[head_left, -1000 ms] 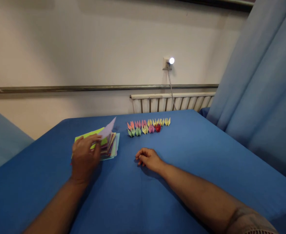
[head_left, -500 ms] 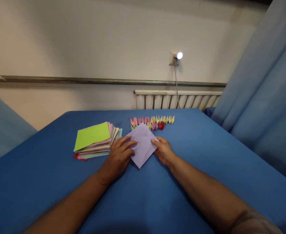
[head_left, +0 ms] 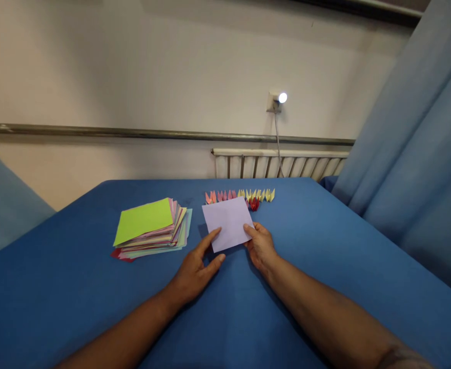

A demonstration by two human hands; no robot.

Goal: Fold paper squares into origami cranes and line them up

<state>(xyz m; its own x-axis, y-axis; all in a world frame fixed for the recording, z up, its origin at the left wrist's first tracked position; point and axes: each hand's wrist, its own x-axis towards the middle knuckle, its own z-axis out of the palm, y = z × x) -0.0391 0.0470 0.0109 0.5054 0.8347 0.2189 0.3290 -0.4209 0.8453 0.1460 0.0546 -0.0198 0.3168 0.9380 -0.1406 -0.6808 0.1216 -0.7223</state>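
Observation:
A square sheet of lilac paper (head_left: 228, 221) is held above the blue table by my right hand (head_left: 262, 247), thumb on top of its right edge and fingers underneath. My left hand (head_left: 197, 269) is at the sheet's lower left, its index finger touching the paper and its thumb spread apart below the near edge. Behind the sheet stand several small folded paper cranes (head_left: 253, 204) in pink, yellow and red, some partly hidden by it. To the left lies a thick stack of coloured paper (head_left: 144, 223), bright green on top.
A blue cloth (head_left: 75, 302) covers the table. Along the wall behind run a metal rail (head_left: 133, 133) and a white radiator (head_left: 279, 154). A cable hangs from a wall socket (head_left: 273, 102). Blue curtains (head_left: 410, 118) hang at the right and left.
The lilac sheet has turned from a diamond pose to nearly square-on. My left hand has moved off its left corner, down towards the near edge, with thumb and index finger spread. My right hand still grips it.

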